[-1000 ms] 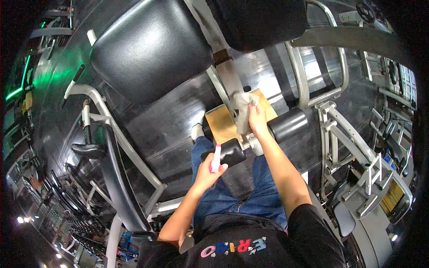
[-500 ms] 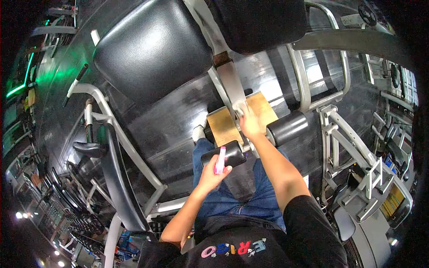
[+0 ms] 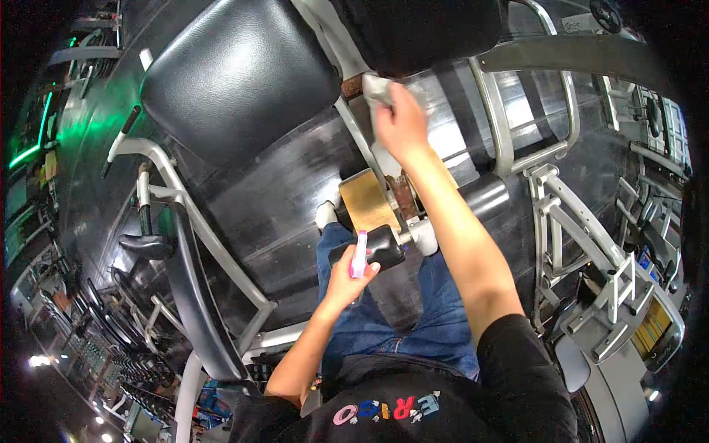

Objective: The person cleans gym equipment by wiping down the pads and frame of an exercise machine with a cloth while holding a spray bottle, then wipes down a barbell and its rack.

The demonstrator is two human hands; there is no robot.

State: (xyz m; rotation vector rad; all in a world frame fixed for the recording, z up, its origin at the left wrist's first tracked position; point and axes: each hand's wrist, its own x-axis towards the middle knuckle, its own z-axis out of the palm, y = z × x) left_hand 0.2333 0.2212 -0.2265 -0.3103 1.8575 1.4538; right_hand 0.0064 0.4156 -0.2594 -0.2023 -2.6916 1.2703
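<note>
My right hand [image 3: 402, 127] is closed on a crumpled whitish cloth [image 3: 377, 88], held against the upper part of the machine's metal centre post [image 3: 353, 87], between the two black pads. Lower down, my left hand [image 3: 346, 282] grips a slim pink-and-white bottle [image 3: 360, 255] upright, with the thumb along its side. Just behind that bottle is a black foam roller [image 3: 385, 246]. A second roller [image 3: 484, 198] sits to the right, partly behind my right forearm. Between the rollers and the post lies a wooden-faced footplate [image 3: 365, 199]; my arm hides most of its right half.
A large black padded seat [image 3: 240, 74] is at the upper left, and a darker pad [image 3: 421, 33] beside it. Grey tubular frames [image 3: 495, 118] rise on the right. Another padded bench [image 3: 196, 288] with curved bars stands at left. Black flooring lies beneath.
My right hand has moved up along the post with the cloth, from beside the wooden footplate to near the black pads. My left hand stays almost in place with the bottle.
</note>
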